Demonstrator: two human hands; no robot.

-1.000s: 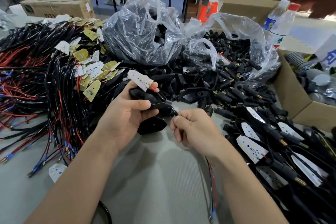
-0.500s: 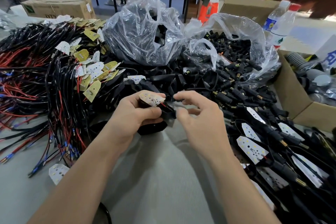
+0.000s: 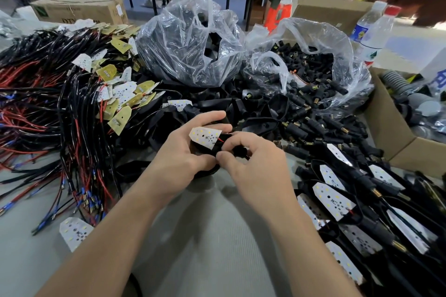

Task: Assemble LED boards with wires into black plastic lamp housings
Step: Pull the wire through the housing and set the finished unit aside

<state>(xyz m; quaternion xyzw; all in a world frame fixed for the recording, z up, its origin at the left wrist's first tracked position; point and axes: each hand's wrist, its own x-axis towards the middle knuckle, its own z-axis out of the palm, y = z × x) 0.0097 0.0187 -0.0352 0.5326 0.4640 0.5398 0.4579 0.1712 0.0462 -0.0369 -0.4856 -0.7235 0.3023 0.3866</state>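
My left hand [image 3: 178, 161] grips a black plastic lamp housing [image 3: 200, 152], mostly hidden under the fingers, with a white LED board [image 3: 205, 137] lying tilted over its top. Red and black wires [image 3: 223, 139] run from the board's right end. My right hand [image 3: 255, 164] pinches the housing's black stem end [image 3: 240, 152] with curled fingers, right next to my left thumb. Both hands work above the grey table [image 3: 205, 236], in front of a heap of loose black housings [image 3: 260, 113].
Bundles of red and black wires with LED boards [image 3: 79, 108] cover the left. Two clear bags hold black parts [image 3: 190, 48] and connectors [image 3: 311, 72]. Finished lamps [image 3: 350, 205] pile up at right, beside a cardboard box [image 3: 395, 142]. A loose LED board [image 3: 74, 232] lies at front left. Two bottles [image 3: 371, 31] stand behind.
The LED board has come down from above my left hand onto the housing. My right hand moved up from pulling the wire below and now pinches the stem end close to my left thumb.
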